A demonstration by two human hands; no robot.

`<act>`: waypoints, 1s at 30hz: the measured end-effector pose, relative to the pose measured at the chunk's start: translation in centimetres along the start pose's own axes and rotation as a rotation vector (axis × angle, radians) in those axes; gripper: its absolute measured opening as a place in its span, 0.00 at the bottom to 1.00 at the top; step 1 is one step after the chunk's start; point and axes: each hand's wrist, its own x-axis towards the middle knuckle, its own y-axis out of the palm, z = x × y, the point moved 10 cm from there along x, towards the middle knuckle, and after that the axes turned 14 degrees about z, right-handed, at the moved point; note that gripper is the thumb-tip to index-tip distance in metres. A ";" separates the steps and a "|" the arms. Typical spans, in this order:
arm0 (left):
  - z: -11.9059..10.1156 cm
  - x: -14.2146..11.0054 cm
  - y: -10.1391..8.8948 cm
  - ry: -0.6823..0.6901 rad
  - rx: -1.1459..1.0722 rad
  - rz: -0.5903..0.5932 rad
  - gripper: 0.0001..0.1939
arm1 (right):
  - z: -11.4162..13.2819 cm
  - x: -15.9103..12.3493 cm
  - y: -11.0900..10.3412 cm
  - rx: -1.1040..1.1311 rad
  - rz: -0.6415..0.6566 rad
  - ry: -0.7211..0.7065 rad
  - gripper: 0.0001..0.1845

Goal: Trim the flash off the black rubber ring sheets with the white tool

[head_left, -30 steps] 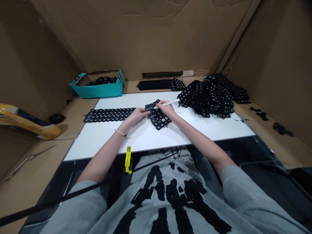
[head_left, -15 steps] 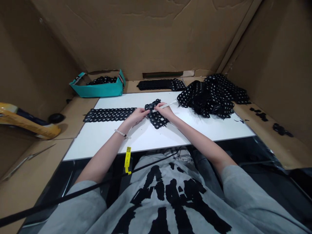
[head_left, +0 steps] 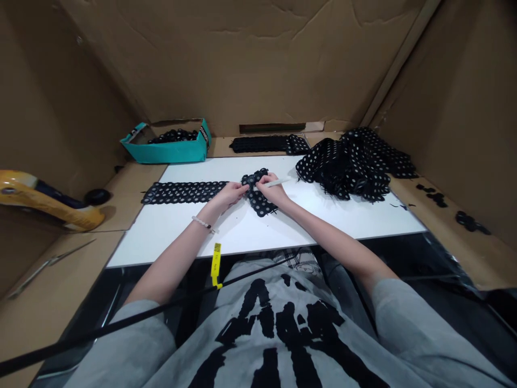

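A black openwork strip (head_left: 181, 193) with rows of pale round dots lies across the white board (head_left: 153, 237). My left hand (head_left: 228, 196) pinches the strip's right part, fingers pressed together where it turns into a bunched end (head_left: 260, 206). Close by on the right, my right hand (head_left: 273, 192) grips a slim white pen-like tool (head_left: 278, 182), its back end pointing up and right. The tool's tip meets the bunched end between my hands, but fingers partly hide the contact.
A teal box (head_left: 167, 153) holding black dotted pieces stands at the back left. Behind the board lies another folded black strip (head_left: 258, 144). A heap of dotted black fabric (head_left: 347, 164) sits at right. Scissors (head_left: 52, 261) and a yellow-handled tool (head_left: 81, 215) are at left.
The white tool has tilted flatter and its back end has dropped slightly. My hands remain at the bunched end. The whole view has shifted a little.
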 end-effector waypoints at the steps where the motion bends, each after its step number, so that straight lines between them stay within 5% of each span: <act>1: 0.0 0.0 0.1 0.008 -0.031 0.025 0.19 | 0.0 -0.1 0.2 -0.031 -0.010 -0.014 0.11; 8: 0.1 0.0 0.6 0.005 -0.120 0.100 0.18 | 0.0 0.0 1.0 -0.156 -0.045 -0.067 0.10; 17: -1.9 -1.4 0.7 -0.005 0.225 -0.020 0.18 | -0.3 0.5 -0.4 0.077 0.022 -0.001 0.12; 30: -1.1 -0.6 0.7 0.015 0.173 0.054 0.18 | -0.9 0.2 -0.8 0.165 0.054 0.070 0.09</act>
